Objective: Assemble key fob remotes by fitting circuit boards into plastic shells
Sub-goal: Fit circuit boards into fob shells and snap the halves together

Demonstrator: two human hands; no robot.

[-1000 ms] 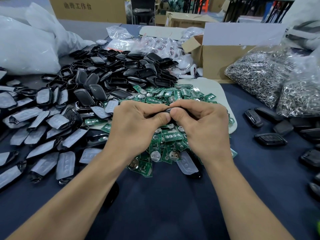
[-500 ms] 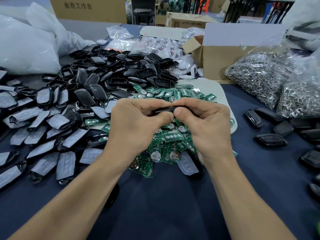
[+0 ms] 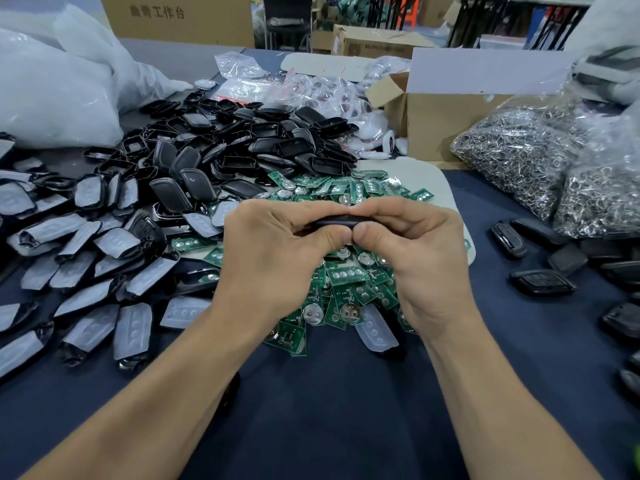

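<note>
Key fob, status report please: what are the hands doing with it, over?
Hands: left hand and right hand both pinching black key fob. Held above green circuit boards. Nothing blocking.

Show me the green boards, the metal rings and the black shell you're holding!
green boards (image 3: 349,275): head view, pile's middle.
black shell (image 3: 334,222): head view, its visible long edge.
metal rings (image 3: 512,161): head view, one bag's middle.

Open cardboard box (image 3: 446,133); bags of, seemingly, metal rings (image 3: 516,157); white sacks (image 3: 52,98).
</note>
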